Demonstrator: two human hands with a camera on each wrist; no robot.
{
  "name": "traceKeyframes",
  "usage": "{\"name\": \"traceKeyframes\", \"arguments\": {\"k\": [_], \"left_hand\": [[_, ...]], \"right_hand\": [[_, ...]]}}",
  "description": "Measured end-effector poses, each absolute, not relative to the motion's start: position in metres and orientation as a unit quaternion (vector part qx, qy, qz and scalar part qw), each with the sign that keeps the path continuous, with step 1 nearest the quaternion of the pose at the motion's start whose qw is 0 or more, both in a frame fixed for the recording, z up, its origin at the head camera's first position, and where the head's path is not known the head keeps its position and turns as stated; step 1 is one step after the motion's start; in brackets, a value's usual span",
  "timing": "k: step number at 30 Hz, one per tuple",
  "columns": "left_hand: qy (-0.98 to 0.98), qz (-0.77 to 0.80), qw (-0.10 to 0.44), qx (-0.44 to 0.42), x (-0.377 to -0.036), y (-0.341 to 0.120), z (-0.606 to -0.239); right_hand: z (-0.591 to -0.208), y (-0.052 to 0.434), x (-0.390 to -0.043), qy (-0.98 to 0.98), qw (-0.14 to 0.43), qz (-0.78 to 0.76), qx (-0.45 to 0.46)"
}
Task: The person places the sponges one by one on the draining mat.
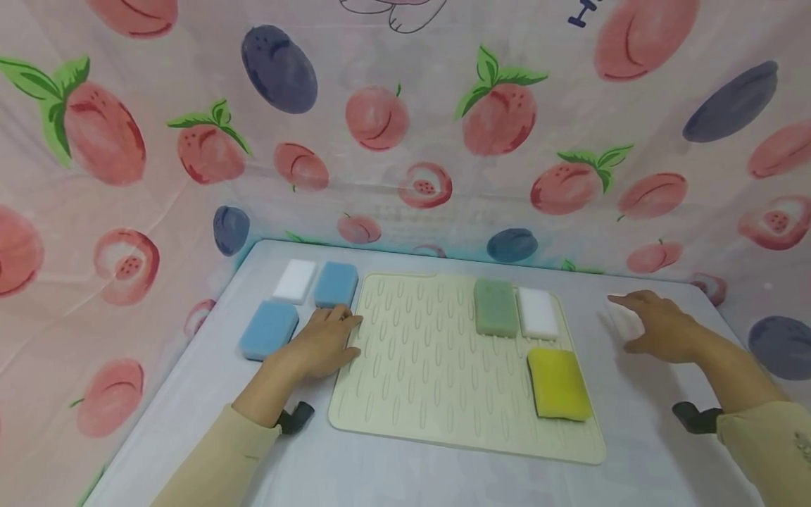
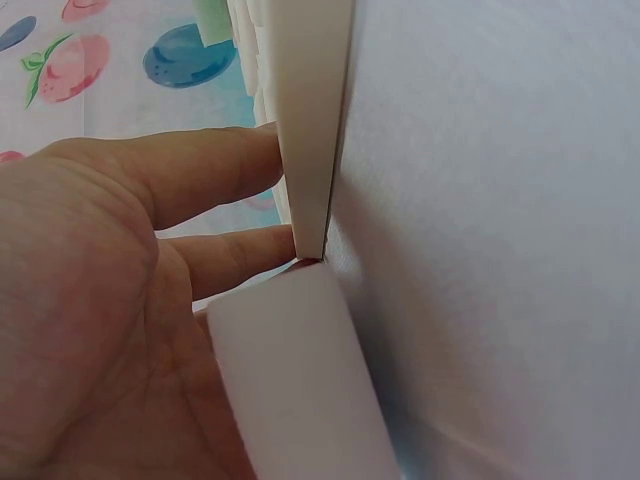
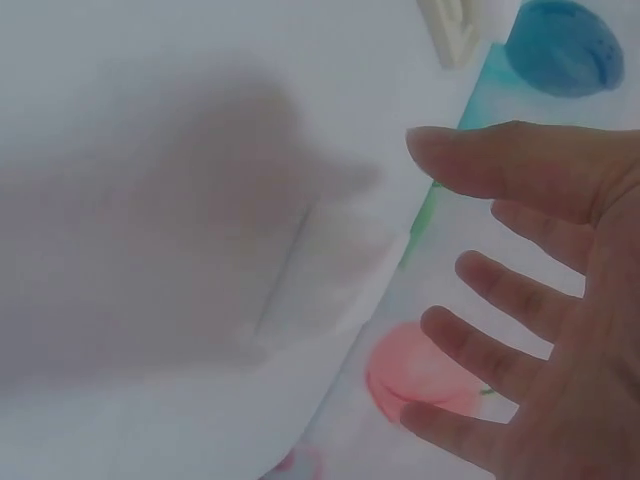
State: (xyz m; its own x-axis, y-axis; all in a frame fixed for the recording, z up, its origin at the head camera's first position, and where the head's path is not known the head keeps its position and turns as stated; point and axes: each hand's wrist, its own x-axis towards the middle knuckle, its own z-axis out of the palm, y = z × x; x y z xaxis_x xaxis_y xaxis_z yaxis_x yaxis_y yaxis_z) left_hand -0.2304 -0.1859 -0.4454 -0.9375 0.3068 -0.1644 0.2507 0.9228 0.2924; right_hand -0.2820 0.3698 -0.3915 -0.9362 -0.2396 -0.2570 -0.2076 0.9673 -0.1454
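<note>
I see the right hand (image 1: 665, 331) hovering over a white sponge (image 1: 624, 320) that lies toward the table's (image 1: 443, 482) far right corner, a flat pale slab almost matching the tabletop. My right wrist view shows its thumb and fingers spread well apart, with nothing in them.

The left hand (image 1: 322, 343) is at the left edge of the mat (image 1: 355, 415). In its wrist view, the thumb and one finger reach out nearly straight, tips against the mat's rim. A plain whitish block (image 2: 300, 380) sits below the palm, one end close to that rim; with the other fingers mostly hidden, I can't tell whether they grip it.

The mat is cream, round-cornered, with rows of slender raised ridges. Toward its far right corner I have a green sponge (image 1: 496, 308) beside a white one (image 1: 538, 314); at its near right corner, a bright yellow one (image 1: 560, 384). Two blue sponges (image 1: 269, 331) and another white one (image 1: 295, 281) lie toward the table's far left corner.
</note>
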Motion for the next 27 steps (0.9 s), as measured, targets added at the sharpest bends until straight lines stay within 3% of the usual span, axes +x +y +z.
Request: {"name": "traceKeyframes", "arguments": {"k": [27], "left_hand": [[0.974, 0.141, 0.100, 0.147, -0.230, -0.187, -0.447]], "right_hand": [[-0.411, 0.391, -0.300, 0.983, 0.143, -0.083, -0.074]]}}
